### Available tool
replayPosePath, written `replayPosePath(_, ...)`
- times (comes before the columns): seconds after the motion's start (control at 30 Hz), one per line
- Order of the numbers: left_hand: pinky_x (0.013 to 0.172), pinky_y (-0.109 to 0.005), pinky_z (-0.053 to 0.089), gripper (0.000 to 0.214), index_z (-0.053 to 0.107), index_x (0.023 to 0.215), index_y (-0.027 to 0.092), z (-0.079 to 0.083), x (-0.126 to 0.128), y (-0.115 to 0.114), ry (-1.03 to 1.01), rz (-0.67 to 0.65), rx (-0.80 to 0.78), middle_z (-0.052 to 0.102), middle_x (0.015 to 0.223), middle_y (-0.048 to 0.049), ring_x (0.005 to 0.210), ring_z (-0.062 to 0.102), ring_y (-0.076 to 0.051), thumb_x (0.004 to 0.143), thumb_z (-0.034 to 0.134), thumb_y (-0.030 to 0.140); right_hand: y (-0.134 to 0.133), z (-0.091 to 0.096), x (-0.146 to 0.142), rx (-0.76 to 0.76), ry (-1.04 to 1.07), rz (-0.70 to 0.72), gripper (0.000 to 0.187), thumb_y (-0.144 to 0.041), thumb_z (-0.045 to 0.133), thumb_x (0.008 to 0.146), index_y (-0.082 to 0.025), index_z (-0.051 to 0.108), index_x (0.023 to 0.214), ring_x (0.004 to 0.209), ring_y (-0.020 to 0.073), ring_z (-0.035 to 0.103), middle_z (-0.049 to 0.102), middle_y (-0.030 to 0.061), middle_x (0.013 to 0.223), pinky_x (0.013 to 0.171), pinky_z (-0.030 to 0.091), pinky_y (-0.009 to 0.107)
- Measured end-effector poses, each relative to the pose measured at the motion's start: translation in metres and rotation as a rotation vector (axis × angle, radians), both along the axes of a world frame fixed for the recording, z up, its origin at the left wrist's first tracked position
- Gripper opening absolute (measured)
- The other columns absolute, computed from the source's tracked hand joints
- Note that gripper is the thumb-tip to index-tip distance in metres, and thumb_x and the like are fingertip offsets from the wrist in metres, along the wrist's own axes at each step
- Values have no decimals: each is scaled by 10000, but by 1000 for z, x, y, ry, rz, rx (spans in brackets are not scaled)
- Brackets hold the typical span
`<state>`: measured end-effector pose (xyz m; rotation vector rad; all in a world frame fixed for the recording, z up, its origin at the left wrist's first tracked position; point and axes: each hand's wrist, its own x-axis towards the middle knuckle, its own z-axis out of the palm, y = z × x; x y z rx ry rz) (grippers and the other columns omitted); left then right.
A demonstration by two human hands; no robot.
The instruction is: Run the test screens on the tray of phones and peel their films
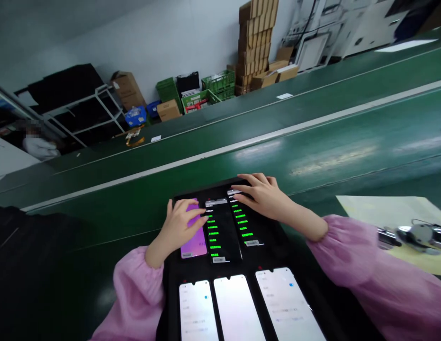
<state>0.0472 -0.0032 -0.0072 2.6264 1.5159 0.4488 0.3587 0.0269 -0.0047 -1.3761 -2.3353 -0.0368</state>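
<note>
A black tray on the green bench holds two rows of phones. In the far row, a phone with a purple screen lies left, and two phones showing green text on black lie beside it. My left hand rests on the purple phone with fingers stretched out, fingertips reaching the middle phone. My right hand lies flat over the top of the right phone, fingers spread. The near row has three phones with white screens.
A green conveyor belt with a white stripe runs across behind the tray. A pale sheet with metal tools lies at right. Cardboard boxes, green crates and a rack stand along the far wall. A person sits far left.
</note>
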Motion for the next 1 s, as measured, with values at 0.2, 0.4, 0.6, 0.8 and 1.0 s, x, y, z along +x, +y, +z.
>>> replayPosePath(0.2,1217,-836,173,144,785,1063,290,3,22,-10,-25,-59,-17,667,1375,-71,1367,543,-330,968,741,389,-10,-8,8,-6,-17,95,379,-494,517,1073,-302,841,1032,1304,394,569,643,117,1483,987,454,641)
replayPosePath(0.4,1295,-763,59,293,624,1114,241,11,19,-72,-45,-286,-114,639,1347,-83,1362,563,-288,867,775,196,-16,-2,30,-28,-4,56,483,-481,352,1115,-293,757,1300,1193,331,626,672,153,1414,918,510,549)
replayPosePath(0.6,1303,-758,21,338,590,1114,204,-6,37,-76,44,-272,141,644,1334,-122,1362,562,-340,870,808,289,-4,-12,13,-62,-70,71,555,-511,258,1127,-349,760,1300,1249,330,601,648,103,1475,914,533,531)
replayPosePath(0.8,1299,-752,118,355,636,1139,234,-4,15,-57,-54,-111,105,693,1276,-84,1302,611,-313,928,759,491,-2,-24,6,-6,-117,74,586,-548,256,1120,-355,801,1216,1299,389,565,620,96,1517,944,500,621)
replayPosePath(1.0,1201,-856,227,493,642,1351,265,-7,-35,-19,-15,279,73,657,1392,-120,1345,581,-373,941,741,521,-2,-31,3,93,-138,113,637,-557,232,1120,-294,808,1186,1280,395,576,643,132,1482,940,466,616)
